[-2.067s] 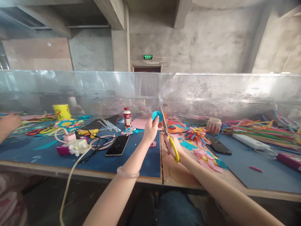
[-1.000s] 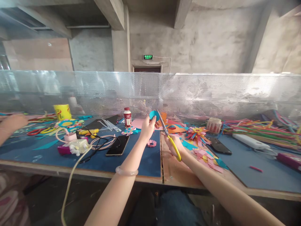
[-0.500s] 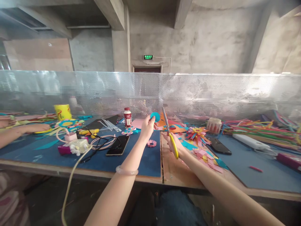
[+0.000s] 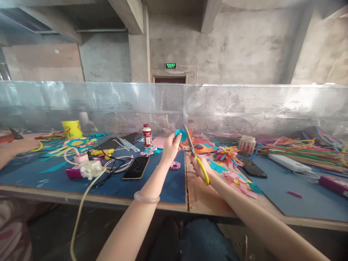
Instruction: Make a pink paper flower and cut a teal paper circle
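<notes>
A round piece of blue paper (image 4: 181, 134) is pinched in my left hand (image 4: 172, 146), held above the table. My right hand (image 4: 201, 167) grips a pair of scissors (image 4: 203, 171) by its yellow handles. The blades point up and away, close beside the right edge of the blue paper; whether they touch it I cannot tell. A small pink paper flower (image 4: 175, 165) lies on the blue mat behind my left wrist. To the right of the scissors lies a multicoloured paper flower (image 4: 227, 155), with pink paper scraps (image 4: 240, 184) nearer me.
Left of my arm are a phone (image 4: 136, 168), tangled cables and a power strip (image 4: 85, 169). A dark red bottle (image 4: 147, 135) stands behind. To the right lie another phone (image 4: 253, 168) and coloured strips (image 4: 301, 154). A co-worker's hand (image 4: 28, 145) holds yellow-handled scissors at far left.
The scissors have tilted slightly left and my right hand has lowered a little. The blue paper has turned to face me more. The co-worker's scissors have come up into view.
</notes>
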{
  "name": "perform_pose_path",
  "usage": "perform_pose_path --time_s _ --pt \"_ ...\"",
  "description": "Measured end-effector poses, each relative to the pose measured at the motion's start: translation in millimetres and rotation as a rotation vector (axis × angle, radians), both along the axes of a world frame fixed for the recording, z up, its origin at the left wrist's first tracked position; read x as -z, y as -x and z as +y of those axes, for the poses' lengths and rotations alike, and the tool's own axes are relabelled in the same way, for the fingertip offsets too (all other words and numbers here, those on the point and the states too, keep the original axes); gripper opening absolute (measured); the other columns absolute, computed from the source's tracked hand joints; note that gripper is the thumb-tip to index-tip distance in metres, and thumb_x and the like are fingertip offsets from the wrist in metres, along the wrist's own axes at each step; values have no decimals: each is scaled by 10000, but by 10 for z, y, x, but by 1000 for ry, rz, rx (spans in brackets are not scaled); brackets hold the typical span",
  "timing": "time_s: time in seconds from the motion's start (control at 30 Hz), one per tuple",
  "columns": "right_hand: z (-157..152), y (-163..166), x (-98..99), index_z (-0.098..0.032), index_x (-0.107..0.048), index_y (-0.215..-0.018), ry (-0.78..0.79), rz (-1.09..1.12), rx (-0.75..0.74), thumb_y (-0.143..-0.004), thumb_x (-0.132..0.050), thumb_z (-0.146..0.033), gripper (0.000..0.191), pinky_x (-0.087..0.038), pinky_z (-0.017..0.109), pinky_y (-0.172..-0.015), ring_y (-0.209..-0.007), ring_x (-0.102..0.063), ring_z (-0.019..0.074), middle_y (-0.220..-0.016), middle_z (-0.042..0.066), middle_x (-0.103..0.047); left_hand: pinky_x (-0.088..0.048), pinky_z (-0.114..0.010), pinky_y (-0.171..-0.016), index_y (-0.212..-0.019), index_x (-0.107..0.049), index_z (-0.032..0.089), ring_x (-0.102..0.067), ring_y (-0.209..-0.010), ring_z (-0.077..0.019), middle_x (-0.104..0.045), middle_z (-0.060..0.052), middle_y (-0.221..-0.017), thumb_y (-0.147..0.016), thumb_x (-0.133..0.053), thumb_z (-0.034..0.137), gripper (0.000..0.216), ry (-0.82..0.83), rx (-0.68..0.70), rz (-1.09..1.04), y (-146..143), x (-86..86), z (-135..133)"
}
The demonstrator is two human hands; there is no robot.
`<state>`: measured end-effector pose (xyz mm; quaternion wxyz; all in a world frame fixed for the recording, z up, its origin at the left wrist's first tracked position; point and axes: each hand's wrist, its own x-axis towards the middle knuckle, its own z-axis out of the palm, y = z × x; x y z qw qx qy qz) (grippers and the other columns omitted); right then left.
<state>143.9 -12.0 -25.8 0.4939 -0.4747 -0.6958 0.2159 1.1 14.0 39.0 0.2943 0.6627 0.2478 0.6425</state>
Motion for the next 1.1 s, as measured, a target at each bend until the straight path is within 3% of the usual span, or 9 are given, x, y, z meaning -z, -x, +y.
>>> perform_pose_path --time_s 1.1 --pt "-43 -42 -87 -201 -337 -588 -46 -136 23 -768 -345 -369 246 -252 209 -403 -414 -312 74 -499 -53 -336 -342 -216 -329 -773 -440 211 -564 -389 -132 -604 -6 -566 -822 -460 522 315 -9 11 -35 27 13 26"
